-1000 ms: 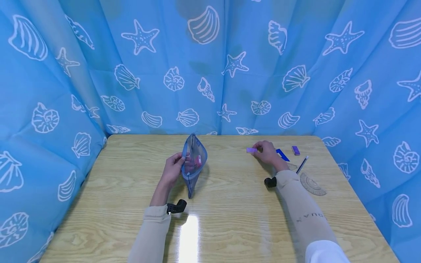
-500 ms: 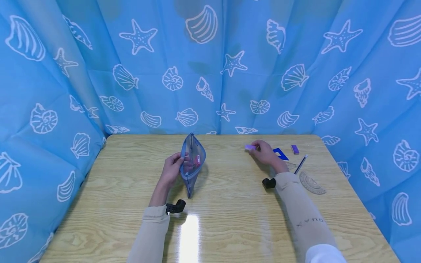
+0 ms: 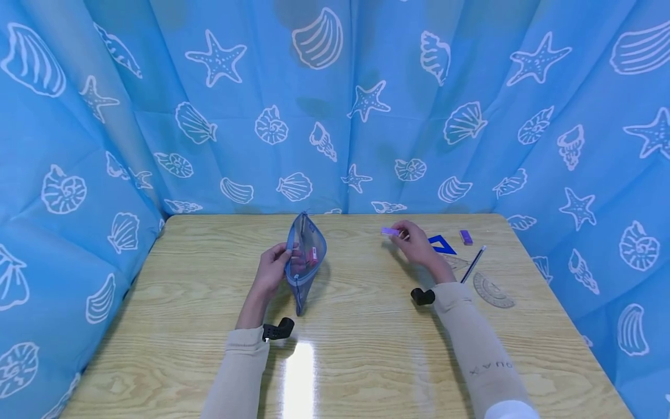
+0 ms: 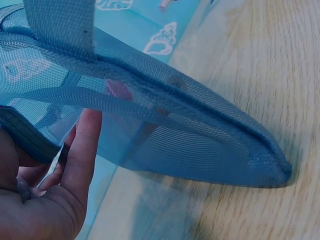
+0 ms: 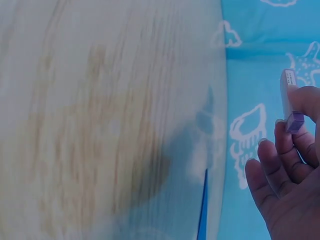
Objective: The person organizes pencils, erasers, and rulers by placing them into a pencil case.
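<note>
My left hand (image 3: 270, 272) grips the near edge of a blue mesh zip pouch (image 3: 302, 285), whose mouth gapes upward. Through the mesh shows a small red item with a white label (image 3: 313, 256) inside it. In the left wrist view the fingers curl over the rim of the pouch (image 4: 200, 150). My right hand (image 3: 417, 244) pinches a small purple eraser (image 3: 389, 231) between thumb and fingertips, raised over the back of the table. The right wrist view shows this eraser (image 5: 288, 92) end-on with printing along its side, the other fingers loosely bent.
Right of the right hand lie a blue set square (image 3: 442, 245), a clear triangle (image 3: 456, 261), a pencil (image 3: 474, 263), a clear protractor (image 3: 493, 290) and a second purple eraser (image 3: 466, 237). A blue shell-patterned curtain (image 3: 350, 116) borders the wooden table (image 3: 361, 331).
The right hand has moved left with the eraser, away from the set square, uncovering more of it. The left hand holds the pouch in nearly the same place.
</note>
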The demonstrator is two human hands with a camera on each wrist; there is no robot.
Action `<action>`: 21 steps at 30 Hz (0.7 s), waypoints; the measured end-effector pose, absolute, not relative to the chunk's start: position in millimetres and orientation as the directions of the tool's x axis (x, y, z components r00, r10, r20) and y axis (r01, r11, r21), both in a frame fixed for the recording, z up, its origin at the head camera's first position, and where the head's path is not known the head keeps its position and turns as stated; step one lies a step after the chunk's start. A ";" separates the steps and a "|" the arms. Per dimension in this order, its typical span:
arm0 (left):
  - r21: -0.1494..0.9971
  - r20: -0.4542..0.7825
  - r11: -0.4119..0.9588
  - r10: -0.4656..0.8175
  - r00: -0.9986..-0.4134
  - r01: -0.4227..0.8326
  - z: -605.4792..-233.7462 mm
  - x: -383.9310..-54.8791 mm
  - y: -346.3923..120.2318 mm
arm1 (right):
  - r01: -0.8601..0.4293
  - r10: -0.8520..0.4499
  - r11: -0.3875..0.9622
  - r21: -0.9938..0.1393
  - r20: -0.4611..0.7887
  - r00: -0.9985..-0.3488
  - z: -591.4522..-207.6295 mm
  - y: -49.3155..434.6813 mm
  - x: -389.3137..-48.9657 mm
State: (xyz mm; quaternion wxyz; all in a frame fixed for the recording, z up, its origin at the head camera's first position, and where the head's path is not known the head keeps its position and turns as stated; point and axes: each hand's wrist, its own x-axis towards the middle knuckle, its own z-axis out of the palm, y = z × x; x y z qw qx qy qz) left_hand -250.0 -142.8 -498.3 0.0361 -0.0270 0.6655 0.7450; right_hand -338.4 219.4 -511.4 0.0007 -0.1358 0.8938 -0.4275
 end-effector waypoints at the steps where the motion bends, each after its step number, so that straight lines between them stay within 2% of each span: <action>1: 0.989 -0.090 -0.112 0.017 -0.996 -0.092 -498.4 -250.0 -142.9 | -0.243 -0.241 0.588 -0.772 0.119 -0.963 -510.4 218.2 -336.8; 21: 0.989 -0.103 -0.104 0.014 -0.995 -0.104 -498.6 -250.1 -142.4 | -0.323 -0.235 0.471 -0.821 0.236 -0.943 -498.8 196.7 -316.8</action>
